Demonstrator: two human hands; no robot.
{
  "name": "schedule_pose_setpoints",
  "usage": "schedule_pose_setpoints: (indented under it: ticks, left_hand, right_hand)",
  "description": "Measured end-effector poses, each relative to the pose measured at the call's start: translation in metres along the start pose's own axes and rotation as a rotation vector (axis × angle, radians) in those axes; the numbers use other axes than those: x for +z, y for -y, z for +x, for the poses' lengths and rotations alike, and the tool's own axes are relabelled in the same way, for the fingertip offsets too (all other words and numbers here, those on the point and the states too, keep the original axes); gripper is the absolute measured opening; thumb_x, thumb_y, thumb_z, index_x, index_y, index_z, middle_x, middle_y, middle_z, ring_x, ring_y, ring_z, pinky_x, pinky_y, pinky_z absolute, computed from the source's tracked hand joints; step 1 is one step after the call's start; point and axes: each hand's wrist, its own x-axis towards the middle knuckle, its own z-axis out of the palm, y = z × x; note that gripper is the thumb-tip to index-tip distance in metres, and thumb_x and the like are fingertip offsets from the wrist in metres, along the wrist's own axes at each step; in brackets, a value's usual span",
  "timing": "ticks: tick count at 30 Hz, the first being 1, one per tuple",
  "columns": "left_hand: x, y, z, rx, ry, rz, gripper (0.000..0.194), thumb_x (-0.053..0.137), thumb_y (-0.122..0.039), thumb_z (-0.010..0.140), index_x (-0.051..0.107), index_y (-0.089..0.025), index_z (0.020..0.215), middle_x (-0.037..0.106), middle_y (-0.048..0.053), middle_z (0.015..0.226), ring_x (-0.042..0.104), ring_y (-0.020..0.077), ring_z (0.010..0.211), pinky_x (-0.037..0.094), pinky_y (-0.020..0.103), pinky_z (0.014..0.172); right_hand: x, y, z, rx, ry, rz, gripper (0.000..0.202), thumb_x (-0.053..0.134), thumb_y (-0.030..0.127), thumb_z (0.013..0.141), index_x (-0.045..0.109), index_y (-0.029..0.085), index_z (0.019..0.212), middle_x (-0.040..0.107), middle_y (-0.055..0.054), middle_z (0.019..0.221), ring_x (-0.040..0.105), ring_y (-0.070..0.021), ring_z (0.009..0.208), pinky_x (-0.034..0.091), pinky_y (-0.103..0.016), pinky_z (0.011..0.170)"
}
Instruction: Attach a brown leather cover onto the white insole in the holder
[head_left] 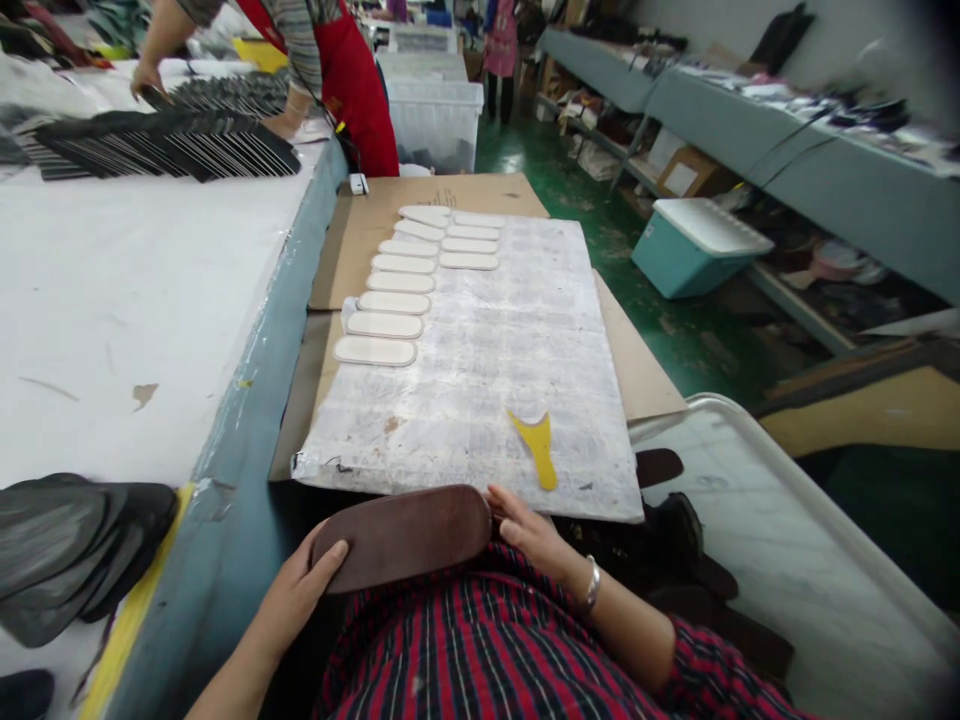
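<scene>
A long dark-brown leather-looking piece (pixel 405 538) with rounded ends is held flat in front of my striped shirt, tilted slightly up to the right. My left hand (pixel 304 585) grips its left end, thumb on top and fingers beneath. At the right end, my right hand (pixel 532 535) has its bent fingers at the edge; their undersides are hidden. Just beyond lies a white-covered board (pixel 480 400). Several pale oval pieces (pixel 386 325) with thin darker rims overlap in two rows on its left and far part. Near its front right lies a yellow forked piece (pixel 537 450).
To the left runs a white-topped table (pixel 150 300) with stacked dark pieces (pixel 67 550). Across it, a person in a red apron (pixel 352 90) handles a row of black pieces (pixel 165 140). A white tub (pixel 795 500) with brown pieces stands at right; a teal box (pixel 686 255) sits beyond.
</scene>
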Motion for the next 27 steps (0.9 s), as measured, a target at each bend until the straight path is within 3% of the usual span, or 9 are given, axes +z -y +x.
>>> schedule_pose_setpoints:
  ticks: [2,5,9,12,14,16,18,22,27]
  left_hand:
    - [0.006,0.001,-0.001,-0.013,-0.052,-0.107,0.085,0.049,-0.071,0.075,0.046,-0.006,0.130,0.053,0.018,0.131,0.047,0.0310,0.123,0.035,0.040,0.108]
    - [0.012,0.001,0.000,-0.008,-0.069,-0.182,0.081,0.051,-0.071,0.074,0.052,-0.007,0.125,0.055,0.016,0.129,0.048,0.0306,0.122,0.034,0.039,0.109]
    - [0.011,0.000,0.002,-0.017,-0.093,-0.253,0.081,0.054,-0.070,0.073,0.054,-0.007,0.124,0.056,0.015,0.129,0.047,0.0302,0.124,0.034,0.039,0.109]
    - [0.011,-0.004,0.001,-0.033,-0.154,-0.290,0.077,0.054,-0.069,0.075,0.058,-0.008,0.121,0.056,0.013,0.130,0.046,0.0305,0.126,0.030,0.041,0.112]
    - [0.015,-0.006,-0.002,-0.129,-0.159,-0.366,0.068,0.048,-0.066,0.081,0.062,-0.010,0.118,0.058,0.011,0.127,0.044,0.0286,0.128,0.024,0.040,0.114]
    - [0.023,-0.004,-0.005,-0.291,-0.126,-0.560,0.065,0.038,-0.061,0.089,0.060,-0.008,0.120,0.062,0.013,0.121,0.045,0.0258,0.127,0.026,0.038,0.114]
    - [0.034,0.000,-0.008,-0.411,-0.096,-0.795,0.064,0.031,-0.055,0.093,0.053,-0.004,0.127,0.064,0.016,0.117,0.048,0.0235,0.124,0.032,0.035,0.111]
    - [0.045,0.015,-0.010,-0.371,-0.113,-0.912,0.062,0.045,-0.045,0.090,0.039,-0.007,0.138,0.061,0.014,0.121,0.043,0.0209,0.129,0.033,0.033,0.110]
    - [0.035,0.010,0.002,-0.259,-0.014,-0.877,0.081,0.070,-0.059,0.064,0.051,-0.018,0.131,0.061,0.012,0.121,0.041,0.0352,0.129,0.046,0.046,0.100]
  right_hand:
    - [0.014,0.006,-0.006,-0.032,-0.010,-0.188,0.099,0.066,0.060,0.069,0.023,0.014,0.145,0.030,-0.016,0.150,0.031,-0.0248,0.138,0.023,-0.044,0.117]
    - [0.033,0.022,0.000,-0.059,-0.137,-0.314,0.082,0.068,0.048,0.071,0.036,0.014,0.138,0.046,-0.014,0.140,0.043,-0.0247,0.128,0.031,-0.042,0.111]
    - [0.036,0.037,0.026,-0.154,-0.199,-0.348,0.035,0.053,0.045,0.083,0.065,0.019,0.104,0.069,-0.004,0.100,0.060,-0.0190,0.094,0.046,-0.034,0.087]
    - [0.024,0.036,0.042,-0.108,-0.231,-0.357,0.047,0.044,0.054,0.085,0.066,0.015,0.076,0.067,-0.005,0.076,0.060,-0.0186,0.077,0.047,-0.034,0.078]
    - [0.016,0.029,0.042,-0.045,-0.177,-0.174,0.057,0.036,0.062,0.085,0.067,0.014,0.084,0.069,-0.008,0.083,0.063,-0.0204,0.084,0.048,-0.037,0.086]
    - [0.011,0.021,0.032,-0.061,-0.060,-0.043,0.062,0.032,0.063,0.087,0.060,0.015,0.114,0.065,-0.011,0.115,0.058,-0.0211,0.110,0.040,-0.040,0.103]
    - [0.011,0.015,0.018,-0.125,0.039,-0.158,0.070,0.050,0.060,0.081,0.040,0.019,0.137,0.049,-0.010,0.138,0.044,-0.0206,0.129,0.028,-0.040,0.113]
    - [0.022,0.022,-0.001,-0.204,-0.017,-0.570,0.094,0.078,0.038,0.059,0.035,0.017,0.139,0.048,-0.013,0.137,0.044,-0.0258,0.126,0.033,-0.044,0.111]
    - [0.048,0.045,0.007,-0.434,-0.072,-0.836,0.098,0.074,0.053,0.062,0.033,0.008,0.140,0.042,-0.020,0.141,0.037,-0.0305,0.132,0.029,-0.047,0.114]
